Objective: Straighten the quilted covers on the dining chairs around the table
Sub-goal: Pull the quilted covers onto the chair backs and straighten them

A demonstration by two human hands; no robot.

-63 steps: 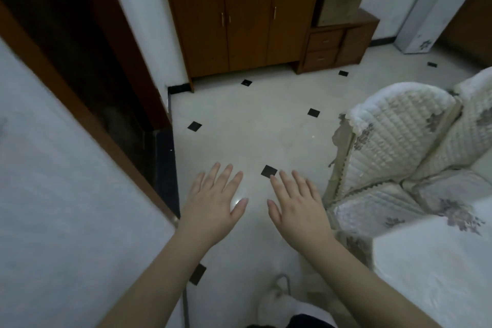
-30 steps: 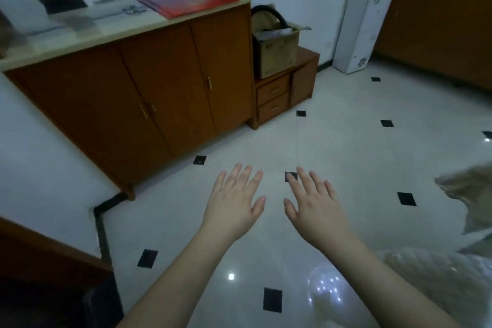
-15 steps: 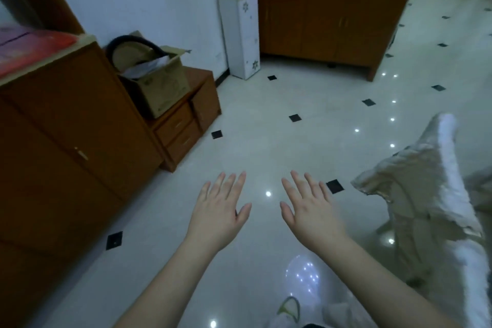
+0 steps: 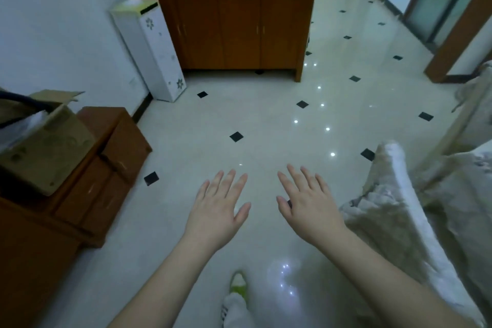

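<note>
Both grips are released: left hand (image 4: 217, 214) and right hand (image 4: 310, 206) hold nothing. The bunched white quilted chair cover (image 4: 394, 210) sits just beside; a rushed grab might crumple it more.

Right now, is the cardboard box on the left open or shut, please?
Open: the box has a flap raised at its top, and a dark hoop and pale contents stick out.
</note>
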